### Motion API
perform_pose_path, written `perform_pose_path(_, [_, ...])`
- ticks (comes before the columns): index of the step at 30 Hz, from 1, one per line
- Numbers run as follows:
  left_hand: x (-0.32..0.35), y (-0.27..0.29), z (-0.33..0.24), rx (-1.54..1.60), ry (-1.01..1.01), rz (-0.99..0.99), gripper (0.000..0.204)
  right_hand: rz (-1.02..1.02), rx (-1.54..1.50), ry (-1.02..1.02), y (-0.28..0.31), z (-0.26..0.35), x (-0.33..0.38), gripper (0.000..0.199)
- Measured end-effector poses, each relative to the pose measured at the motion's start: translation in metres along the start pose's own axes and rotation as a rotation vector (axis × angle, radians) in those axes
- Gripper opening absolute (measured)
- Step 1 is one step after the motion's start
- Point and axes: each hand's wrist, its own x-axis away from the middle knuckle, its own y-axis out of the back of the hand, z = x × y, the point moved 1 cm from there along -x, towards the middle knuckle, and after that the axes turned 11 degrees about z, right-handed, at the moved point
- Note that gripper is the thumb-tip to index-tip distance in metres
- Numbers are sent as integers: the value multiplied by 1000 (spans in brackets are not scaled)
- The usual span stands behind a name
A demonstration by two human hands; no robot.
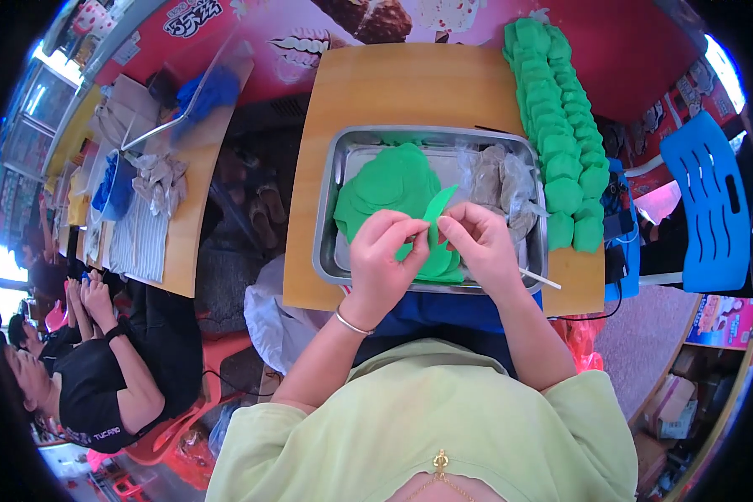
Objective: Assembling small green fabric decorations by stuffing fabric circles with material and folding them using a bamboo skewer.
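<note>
Over a metal tray [325, 226], both my hands pinch one thin green piece [440, 201], which stands up folded between the fingertips. My left hand [385, 261] has its thumb and fingers closed on the lower left of it. From the other side, my right hand [482, 248] grips it with thumb and forefinger. Flat round green pieces [386, 180] lie heaped in the left part of the tray, and more green pieces [439, 261] show under my hands. Plastic bags with something brown [492, 177] fill the tray's right part. What the fingers press on is partly hidden.
Rows of green cupped pieces [560, 142] line the right edge of the wooden table [410, 84]. A white stick [541, 279] juts over the tray's near right rim. A blue chair [707, 201] stands right. At left, a co-worker [100, 376] sits near another table [201, 201].
</note>
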Motion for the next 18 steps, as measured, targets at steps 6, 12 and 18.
perform_pose_path(6, [1, 1, 1, -99, -78, -4, 14, 17, 41, -12, 2, -4, 0, 11])
perform_pose_path(12, [6, -1, 1, 544, 282, 41, 7, 81, -20, 47, 2, -14, -1, 9])
perform_pose_path(18, [5, 4, 8, 647, 372, 153, 10, -51, 682, 245, -6, -2, 1, 12])
